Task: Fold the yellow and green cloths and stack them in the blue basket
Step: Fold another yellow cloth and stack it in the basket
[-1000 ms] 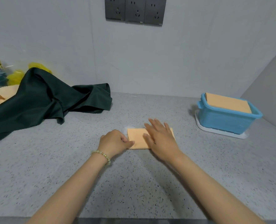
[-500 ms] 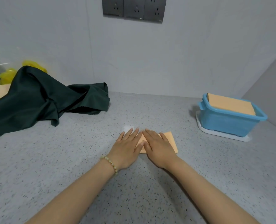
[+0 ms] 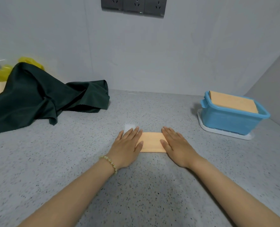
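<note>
Pressing both palms flat, I pin a small folded rectangle of yellow-orange cloth (image 3: 151, 142) to the speckled grey stone counter (image 3: 86, 153), well to the left of the blue plastic basket (image 3: 231, 120) and nearer to me than it is. My left hand (image 3: 127, 145) covers the end of the cloth farther from the basket, and my right hand (image 3: 177, 145) covers the end closer to it. The fingers of both hands lie straight on the fabric, grasping nothing, only bearing down.

The strip of cloth showing between my hands has its long axis side to side, with one short end aimed roughly toward the basket. The basket stands on a flat white tray (image 3: 224, 133), and a second folded yellow-orange cloth (image 3: 232, 101) lies at its top, about level with the rim. Far across the counter from the basket, the large dark green cloth (image 3: 37, 97) lies crumpled and unfolded.

By my judgement this fold is done or nearly so, and the carry comes next. My right hand is the nearer one to the basket, so it would lead. The cloth may need a slight turn to line up with the one inside. The green cloth has yet to be folded.
</note>
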Available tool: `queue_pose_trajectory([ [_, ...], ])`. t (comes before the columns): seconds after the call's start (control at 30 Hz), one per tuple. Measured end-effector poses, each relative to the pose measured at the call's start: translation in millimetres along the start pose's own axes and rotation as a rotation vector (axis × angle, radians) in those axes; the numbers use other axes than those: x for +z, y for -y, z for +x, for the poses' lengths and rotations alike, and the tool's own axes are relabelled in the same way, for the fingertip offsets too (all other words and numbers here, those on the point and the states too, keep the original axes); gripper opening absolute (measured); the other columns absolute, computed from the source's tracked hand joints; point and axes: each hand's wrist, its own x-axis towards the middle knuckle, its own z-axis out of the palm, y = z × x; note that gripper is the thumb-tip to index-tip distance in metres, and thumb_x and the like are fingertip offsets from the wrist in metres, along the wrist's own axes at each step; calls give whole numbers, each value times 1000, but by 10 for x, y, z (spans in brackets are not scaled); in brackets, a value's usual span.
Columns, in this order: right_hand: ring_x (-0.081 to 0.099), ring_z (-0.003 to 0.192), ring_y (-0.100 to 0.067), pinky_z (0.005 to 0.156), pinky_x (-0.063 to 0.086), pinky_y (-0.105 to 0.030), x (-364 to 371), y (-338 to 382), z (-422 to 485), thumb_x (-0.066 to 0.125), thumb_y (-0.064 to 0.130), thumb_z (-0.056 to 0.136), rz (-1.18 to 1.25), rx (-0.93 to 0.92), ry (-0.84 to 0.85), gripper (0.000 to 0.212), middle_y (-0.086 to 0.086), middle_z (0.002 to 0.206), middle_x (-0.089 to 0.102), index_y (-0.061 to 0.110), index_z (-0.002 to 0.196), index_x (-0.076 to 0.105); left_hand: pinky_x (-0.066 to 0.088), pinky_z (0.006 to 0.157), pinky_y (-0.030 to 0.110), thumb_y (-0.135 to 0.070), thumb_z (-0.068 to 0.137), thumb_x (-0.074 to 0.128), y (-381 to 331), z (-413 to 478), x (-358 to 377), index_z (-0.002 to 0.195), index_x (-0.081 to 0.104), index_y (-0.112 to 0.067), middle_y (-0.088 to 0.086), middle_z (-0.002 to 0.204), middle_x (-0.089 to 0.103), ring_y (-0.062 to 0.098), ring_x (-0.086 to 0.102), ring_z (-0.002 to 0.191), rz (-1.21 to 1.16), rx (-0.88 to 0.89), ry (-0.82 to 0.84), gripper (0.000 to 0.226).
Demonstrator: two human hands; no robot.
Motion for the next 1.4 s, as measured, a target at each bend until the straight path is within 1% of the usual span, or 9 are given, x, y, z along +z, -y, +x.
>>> queue_pose_trajectory([
  [0.27,19,144,-20,119,14,-39,-210,34,-1,31,49,99,373,165,-9,67,-7,158,18,8,150,16,-3,118,34,-39,103,10,-85,30,-102,154,1,-19,-4,161,-3,14,3,147,34,-87,51,55],
  [0.43,30,141,-24,113,25,-35,-416,79,-132,53,46,92,863,450,-202,80,-9,156,24,6,151,15,27,105,35,-34,104,11,-191,110,-356,120,55,-12,3,124,56,22,39,120,73,-139,3,51],
  [0.5,46,129,-26,109,36,-36,-400,148,-152,59,36,91,1038,531,-169,72,-14,146,39,0,145,27,33,100,34,-32,104,18,-218,102,-376,102,58,-13,5,108,61,21,43,113,35,-124,-10,45],
  [0.6,63,95,-22,90,50,-30,-337,312,-133,60,8,90,1420,553,-135,21,-17,110,61,-2,107,54,43,89,35,-31,103,32,-285,65,-337,95,58,-10,10,98,59,22,50,101,-127,-74,-14,35],
  [0.7,61,102,-31,86,50,-34,-314,476,-113,55,-9,88,1650,566,-108,27,-24,111,60,-9,115,52,41,68,27,-24,101,39,-337,32,-279,94,63,-3,14,90,61,19,51,76,-291,-18,-38,33],
  [0.93,61,98,-30,76,54,-32,-454,407,-211,54,-13,86,1647,491,-52,37,-26,121,60,-8,123,51,42,74,27,-39,102,31,-350,219,-449,88,56,-14,6,90,61,18,56,79,-685,-108,106,37],
  [1.03,66,90,-21,75,55,-27,-648,297,-314,56,-9,86,1579,372,12,32,-17,109,68,-2,117,57,48,70,27,-58,93,42,-529,416,-596,90,63,-14,7,92,66,21,62,82,-1217,-251,183,49],
  [1.17,71,75,-11,59,54,-20,-866,102,-437,58,-8,85,1547,261,88,23,-3,85,75,6,101,64,55,73,35,-45,92,54,-847,722,-708,99,66,-5,14,91,73,23,71,80,-1755,-213,351,42],
  [1.4,69,73,-11,62,54,-21,-1043,-637,-603,72,6,74,1648,332,-140,42,-5,89,74,8,115,60,49,93,46,-14,97,53,-1676,1347,-866,121,50,-4,21,115,61,28,60,96,-1999,-266,-92,26],
])
